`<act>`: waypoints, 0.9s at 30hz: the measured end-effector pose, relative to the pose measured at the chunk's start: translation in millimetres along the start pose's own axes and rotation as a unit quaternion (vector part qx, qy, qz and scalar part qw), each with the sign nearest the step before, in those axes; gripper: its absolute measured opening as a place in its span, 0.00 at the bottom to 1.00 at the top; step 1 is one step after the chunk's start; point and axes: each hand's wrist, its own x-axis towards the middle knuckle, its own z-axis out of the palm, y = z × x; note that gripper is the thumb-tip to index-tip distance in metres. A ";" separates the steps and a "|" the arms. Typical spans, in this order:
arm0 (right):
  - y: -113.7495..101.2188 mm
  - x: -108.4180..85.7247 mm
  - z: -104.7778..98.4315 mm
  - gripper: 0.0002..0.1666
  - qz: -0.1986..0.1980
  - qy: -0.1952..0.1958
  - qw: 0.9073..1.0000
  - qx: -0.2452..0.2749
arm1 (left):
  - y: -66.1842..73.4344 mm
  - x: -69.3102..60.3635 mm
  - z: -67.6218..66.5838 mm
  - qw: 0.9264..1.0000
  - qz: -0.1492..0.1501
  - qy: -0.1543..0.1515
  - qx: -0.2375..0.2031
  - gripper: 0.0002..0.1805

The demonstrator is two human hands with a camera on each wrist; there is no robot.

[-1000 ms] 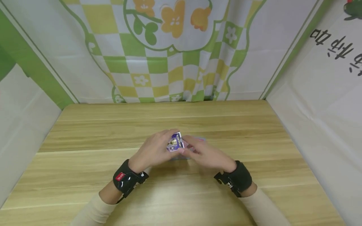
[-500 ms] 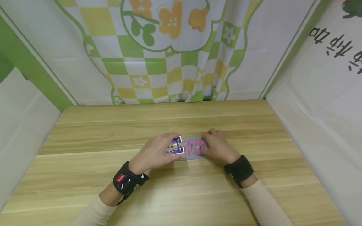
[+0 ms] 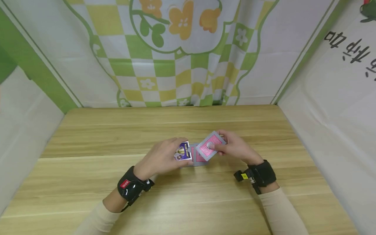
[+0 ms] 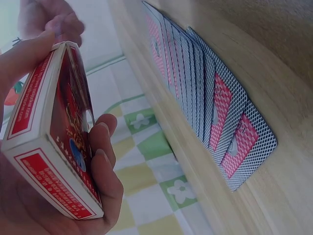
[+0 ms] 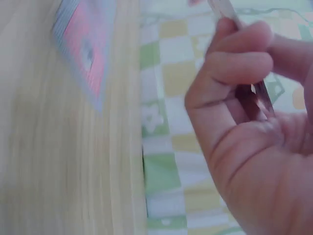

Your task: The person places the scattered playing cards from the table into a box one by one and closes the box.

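Just below the frame's middle, where a light, level pinch would probably keep the spread cards (image 3: 200,158) undisturbed, the right hand (image 3: 236,147) grips a red-backed card (image 3: 209,147), thumb on top, over them and the tabletop (image 3: 188,202), while the left hand (image 3: 160,157), fingers curled, holds the card box (image 3: 183,151).

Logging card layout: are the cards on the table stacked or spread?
Spread: the cards overlap in a row, their edges staggered.

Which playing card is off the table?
The card pinched in the right hand, held at an angle; the other cards lie overlapping on the table.
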 end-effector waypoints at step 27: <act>-31.9 -1.0 68.8 0.26 -0.038 -0.030 0.999 0.024 | 2.6 -0.9 0.4 1.000 0.017 0.015 -0.012 0.37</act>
